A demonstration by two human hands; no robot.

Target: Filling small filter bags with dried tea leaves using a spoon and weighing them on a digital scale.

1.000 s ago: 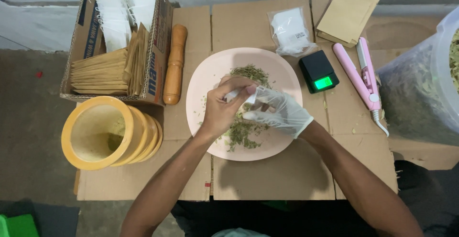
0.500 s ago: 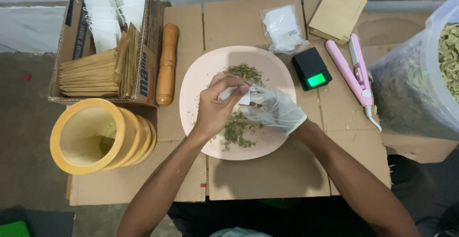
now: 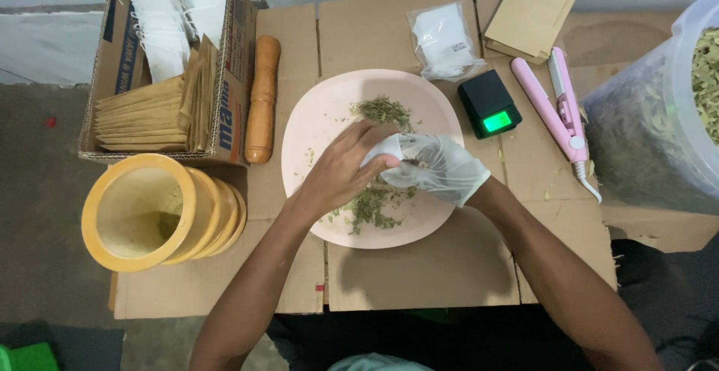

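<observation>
A pink round plate [image 3: 322,109] lies on flattened cardboard and carries loose dried green herb [image 3: 382,109]. Over its middle my bare left hand [image 3: 341,169] pinches a small white sachet [image 3: 383,148] by its top. My right hand [image 3: 442,167], in a thin white glove, is closed against the sachet's other side, with herb bits under its fingers. More herb [image 3: 371,208] lies on the plate just below both hands.
A cardboard box [image 3: 120,64] of brown envelopes and white sachets stands far left, beside a wooden pestle [image 3: 262,100] and a yellow mortar [image 3: 142,210]. A small black scale [image 3: 488,104], pink heat sealer [image 3: 558,109], clear packet [image 3: 446,40], brown pouches [image 3: 533,11] and a big herb bag [image 3: 659,124] sit right.
Both hands stay together over the plate with the sachet; the fingers shift slightly. The camera view has drifted a little.
</observation>
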